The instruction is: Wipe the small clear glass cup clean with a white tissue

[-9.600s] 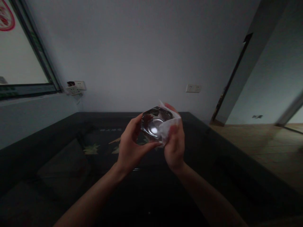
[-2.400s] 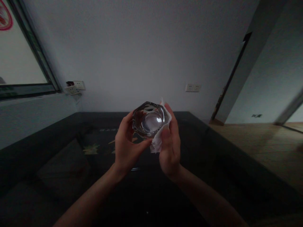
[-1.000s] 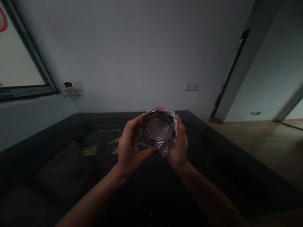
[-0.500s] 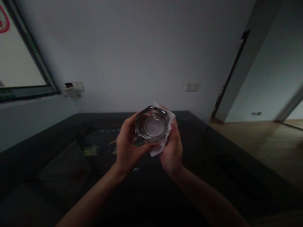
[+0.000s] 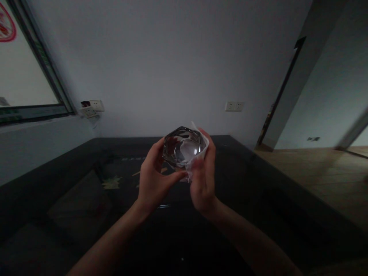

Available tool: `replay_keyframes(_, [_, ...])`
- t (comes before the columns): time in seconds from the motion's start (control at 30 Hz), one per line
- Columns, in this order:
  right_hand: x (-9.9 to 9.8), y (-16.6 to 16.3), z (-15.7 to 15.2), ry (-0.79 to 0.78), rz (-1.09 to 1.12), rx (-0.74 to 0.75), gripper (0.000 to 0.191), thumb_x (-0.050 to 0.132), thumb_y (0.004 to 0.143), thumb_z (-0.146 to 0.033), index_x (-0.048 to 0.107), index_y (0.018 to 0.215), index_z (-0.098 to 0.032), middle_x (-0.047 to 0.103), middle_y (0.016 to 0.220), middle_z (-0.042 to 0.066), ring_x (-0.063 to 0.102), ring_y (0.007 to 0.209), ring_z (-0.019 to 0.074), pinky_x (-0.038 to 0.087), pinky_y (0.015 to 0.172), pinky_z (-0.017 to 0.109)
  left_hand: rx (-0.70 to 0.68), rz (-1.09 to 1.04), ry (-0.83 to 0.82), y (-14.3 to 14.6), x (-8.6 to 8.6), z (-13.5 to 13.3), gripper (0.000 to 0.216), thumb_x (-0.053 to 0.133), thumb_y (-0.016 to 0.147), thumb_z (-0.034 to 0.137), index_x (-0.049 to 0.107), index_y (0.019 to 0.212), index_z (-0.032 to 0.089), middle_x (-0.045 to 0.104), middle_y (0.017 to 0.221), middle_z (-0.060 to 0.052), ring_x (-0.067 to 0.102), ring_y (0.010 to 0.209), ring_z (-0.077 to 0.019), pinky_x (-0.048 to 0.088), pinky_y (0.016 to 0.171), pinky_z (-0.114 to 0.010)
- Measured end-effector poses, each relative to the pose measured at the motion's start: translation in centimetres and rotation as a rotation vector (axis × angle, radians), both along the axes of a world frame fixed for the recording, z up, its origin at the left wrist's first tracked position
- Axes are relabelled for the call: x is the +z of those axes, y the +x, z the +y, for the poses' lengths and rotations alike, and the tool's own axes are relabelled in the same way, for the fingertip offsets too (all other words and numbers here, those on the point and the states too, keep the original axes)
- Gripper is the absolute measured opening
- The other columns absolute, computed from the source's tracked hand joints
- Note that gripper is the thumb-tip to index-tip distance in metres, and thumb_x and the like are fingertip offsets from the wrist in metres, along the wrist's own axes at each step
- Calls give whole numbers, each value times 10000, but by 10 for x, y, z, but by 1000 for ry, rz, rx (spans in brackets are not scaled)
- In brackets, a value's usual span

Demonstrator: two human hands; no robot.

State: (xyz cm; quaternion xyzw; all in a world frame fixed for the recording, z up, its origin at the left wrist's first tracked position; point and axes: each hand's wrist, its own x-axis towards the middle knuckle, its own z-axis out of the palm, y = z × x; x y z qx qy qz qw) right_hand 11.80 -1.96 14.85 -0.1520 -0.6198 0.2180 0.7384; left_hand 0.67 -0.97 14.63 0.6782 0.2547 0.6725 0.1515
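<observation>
Between my two hands, above the dark table, is a clear glass ashtray or bowl (image 5: 175, 151) with an angular rim, its opening tilted toward me. My left hand (image 5: 153, 178) is wrapped round its left side, thumb along the lower edge. A thin white tissue (image 5: 204, 147) lies against the right side of the glass. My right hand (image 5: 204, 178) presses the tissue onto the glass, its fingers behind and its thumb in front. Part of the tissue is hidden under the right hand.
The glossy black table (image 5: 241, 165) has a leaf pattern (image 5: 112, 183) on its left part. A pale wall with sockets (image 5: 234, 106) stands behind it. A power adapter (image 5: 89, 112) is plugged in at the left, near a window (image 5: 28, 65). Wooden floor (image 5: 301, 165) lies to the right.
My right hand has turned and its thumb has moved up to the front of the glass. The tissue is now bunched closer to the rim, and its lower corner no longer hangs down.
</observation>
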Motion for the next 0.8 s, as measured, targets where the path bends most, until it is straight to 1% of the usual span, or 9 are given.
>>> replay_keyframes(0.13, [6,9,13,-158,93,185,399,374,927,-505,538,1190,-254,652,1163,62,614,1079,222,509,926,431,55,75,80,-1,-5,2,778,826,609,211,475,1303,251,571,1285,-90,552,1192,-256,457,1029,-434])
replay_keyframes(0.2, [9,13,20,-233,113,220,410,336,936,-508,599,1094,-237,687,1086,52,639,1028,220,519,905,437,78,126,103,0,-7,4,800,831,601,203,472,1314,258,559,1302,-94,545,1197,-264,444,1038,-447])
replay_keyframes(0.27, [9,14,22,-230,118,184,416,316,943,-500,617,1060,-237,692,1065,46,639,1022,216,516,907,434,72,135,88,1,-8,5,800,833,599,210,475,1313,253,560,1304,-98,544,1199,-268,438,1042,-455])
replay_keyframes(0.33, [6,10,18,-152,100,93,382,334,946,-481,590,1122,-258,662,1131,48,613,1069,212,493,943,429,37,88,50,2,-7,6,767,828,610,228,485,1296,240,578,1282,-99,553,1191,-264,447,1034,-452])
replay_keyframes(0.43, [-2,1,7,-15,25,-57,412,386,938,-455,443,1310,-288,527,1326,70,519,1203,225,419,1033,454,-9,8,3,2,-5,7,710,816,626,236,502,1263,227,595,1260,-97,570,1176,-253,459,1026,-438])
replay_keyframes(0.53, [-6,-3,2,50,-2,-107,463,401,936,-443,358,1373,-299,440,1407,70,462,1262,226,381,1067,458,17,8,21,0,-4,6,725,819,620,230,495,1269,228,585,1272,-93,567,1179,-247,458,1031,-424])
replay_keyframes(0.63, [-1,3,7,6,18,-32,383,366,955,-409,444,1308,-283,545,1304,64,551,1158,198,451,998,414,62,70,77,-1,-5,5,762,820,626,240,469,1302,235,572,1284,-91,557,1187,-249,463,1027,-419])
replay_keyframes(0.7, [4,10,13,-68,34,26,334,355,961,-398,548,1194,-257,624,1192,55,600,1080,191,485,948,399,87,124,114,-2,-6,5,778,822,625,234,463,1315,243,561,1297,-93,549,1194,-256,454,1036,-428])
replay_keyframes(0.8, [10,16,19,-114,70,25,360,318,969,-406,632,1038,-244,684,1053,37,635,1004,188,509,906,397,85,173,124,0,-9,6,802,831,613,222,461,1324,254,550,1312,-97,548,1195,-263,441,1045,-443])
